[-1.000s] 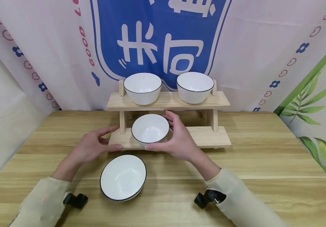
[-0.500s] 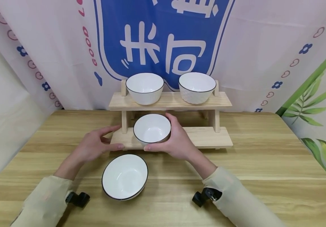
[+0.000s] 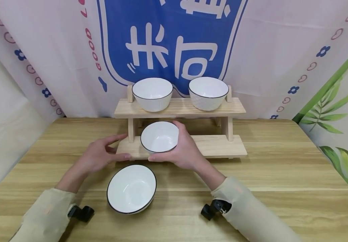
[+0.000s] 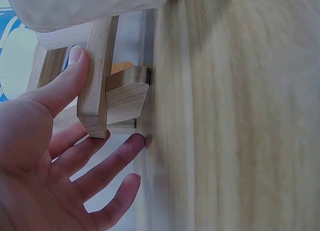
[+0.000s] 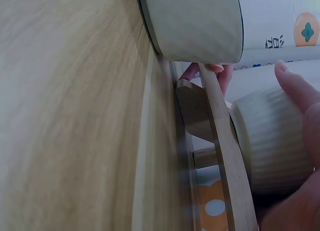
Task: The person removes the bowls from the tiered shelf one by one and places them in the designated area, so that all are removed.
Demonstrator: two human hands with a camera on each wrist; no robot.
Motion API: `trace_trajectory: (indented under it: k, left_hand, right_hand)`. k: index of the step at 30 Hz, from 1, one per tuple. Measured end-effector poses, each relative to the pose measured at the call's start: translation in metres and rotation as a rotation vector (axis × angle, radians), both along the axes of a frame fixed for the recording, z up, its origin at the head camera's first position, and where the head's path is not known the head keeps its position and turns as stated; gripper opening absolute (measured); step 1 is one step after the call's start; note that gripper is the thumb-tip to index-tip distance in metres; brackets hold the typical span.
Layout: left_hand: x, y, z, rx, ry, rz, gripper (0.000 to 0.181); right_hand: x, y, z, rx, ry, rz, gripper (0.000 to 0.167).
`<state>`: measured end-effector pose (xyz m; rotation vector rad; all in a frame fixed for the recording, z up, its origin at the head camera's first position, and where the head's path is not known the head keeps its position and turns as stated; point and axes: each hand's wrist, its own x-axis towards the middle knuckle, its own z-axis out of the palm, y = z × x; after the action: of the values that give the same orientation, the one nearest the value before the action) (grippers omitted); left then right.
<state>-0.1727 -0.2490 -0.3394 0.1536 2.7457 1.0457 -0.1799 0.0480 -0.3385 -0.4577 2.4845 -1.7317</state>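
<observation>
A white bowl with a dark rim (image 3: 159, 137) sits upright on the lower shelf of a two-tier wooden stand (image 3: 219, 146). My right hand (image 3: 183, 149) curls round the bowl's right side, thumb along the front and fingers behind, partly hidden. The ribbed outer wall of this bowl (image 5: 272, 141) appears in the right wrist view. At the shelf's left end, my left hand (image 3: 99, 155) grips the wood between thumb and fingers. In the left wrist view, the thumb lies on the board (image 4: 97, 86). Another white bowl (image 3: 131, 189) stands tilted in front of the stand.
Two similar bowls, a left one (image 3: 152, 94) and a right one (image 3: 208, 93), stand on the upper shelf (image 3: 180, 107). The stand is on a wood-grain table (image 3: 276, 168). A printed curtain (image 3: 261, 57) hangs close behind it.
My right hand has slid a little to the left, further round the bowl. The bowl has hardly moved on the shelf. My left hand has stayed at the shelf's end.
</observation>
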Motion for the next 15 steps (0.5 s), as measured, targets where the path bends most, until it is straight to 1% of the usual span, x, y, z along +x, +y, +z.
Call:
trace_trajectory:
  k: [6,15]
  left_hand:
    - [0.001,-0.002,0.0,-0.002,0.004,0.002,0.095]
    - [0.0012,-0.0006,0.0017,-0.01,-0.008,0.005,0.096]
  right_hand:
    - [-0.0003,-0.0023,-0.0003,-0.002,0.009,-0.006,0.124]
    - [0.0029,0.0068,0.0042,0.0,-0.041,0.016,0.118]
